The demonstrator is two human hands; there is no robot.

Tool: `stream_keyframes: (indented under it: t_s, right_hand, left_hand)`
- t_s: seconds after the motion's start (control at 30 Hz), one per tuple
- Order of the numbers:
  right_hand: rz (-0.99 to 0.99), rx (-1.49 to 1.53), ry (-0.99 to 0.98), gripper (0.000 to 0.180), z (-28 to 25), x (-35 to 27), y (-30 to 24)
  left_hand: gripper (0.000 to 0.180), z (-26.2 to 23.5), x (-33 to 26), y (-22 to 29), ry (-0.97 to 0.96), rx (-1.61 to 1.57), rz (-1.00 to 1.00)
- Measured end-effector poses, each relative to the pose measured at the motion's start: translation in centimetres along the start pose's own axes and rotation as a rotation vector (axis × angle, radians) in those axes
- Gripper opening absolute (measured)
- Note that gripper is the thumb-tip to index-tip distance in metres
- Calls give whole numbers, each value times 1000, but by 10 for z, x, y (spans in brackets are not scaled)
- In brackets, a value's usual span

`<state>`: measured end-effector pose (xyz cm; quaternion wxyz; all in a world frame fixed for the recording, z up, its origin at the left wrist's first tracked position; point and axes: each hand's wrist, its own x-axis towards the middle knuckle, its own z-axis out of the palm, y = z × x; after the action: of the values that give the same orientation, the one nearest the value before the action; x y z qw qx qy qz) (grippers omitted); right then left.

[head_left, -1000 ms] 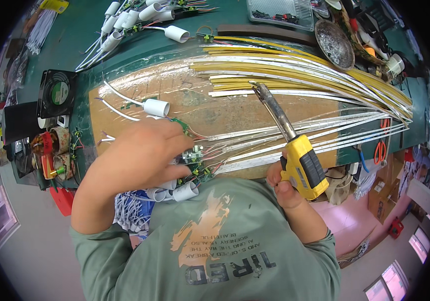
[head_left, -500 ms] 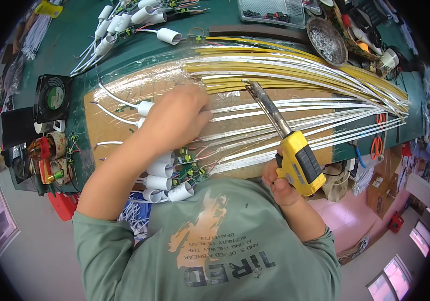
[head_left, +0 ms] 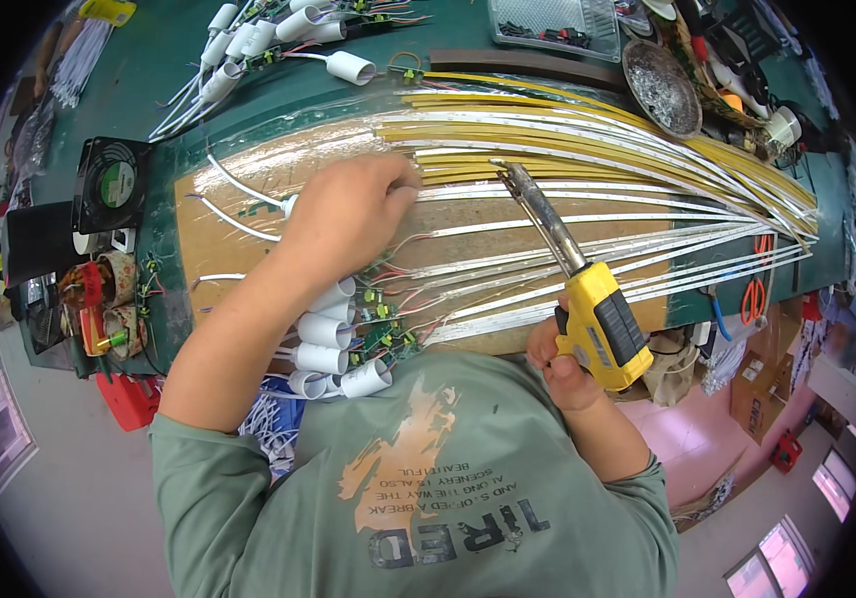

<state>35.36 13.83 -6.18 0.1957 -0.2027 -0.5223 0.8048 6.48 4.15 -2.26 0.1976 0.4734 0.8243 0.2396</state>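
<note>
Watching left hand (head_left: 348, 207) curl near white strips (head_left: 493, 324) spread across brown board (head_left: 218, 249); fingertips hidden, pinch I cannot tell. Right hand (head_left: 560, 371) grips yellow soldering gun (head_left: 602, 329), probably angled keeping skin off metal barrel (head_left: 552, 224).

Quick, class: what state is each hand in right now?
Left hand: curled at the near ends of white LED strips; whether it grips one cannot be told.
Right hand: closed, holding a yellow-and-black soldering gun.
</note>
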Motion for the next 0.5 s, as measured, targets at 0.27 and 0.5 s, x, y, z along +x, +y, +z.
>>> stream_keyframes:
  t_s: [0.27,0.5]
  right_hand:
    - [-1,51,-2,18,4,1,-2]
    - [-9,72,16,24,5,1,-1]
  left_hand:
    - [16,3,6,5,13,58,-58]
    - [17,4,-1,8,-16,95,-29]
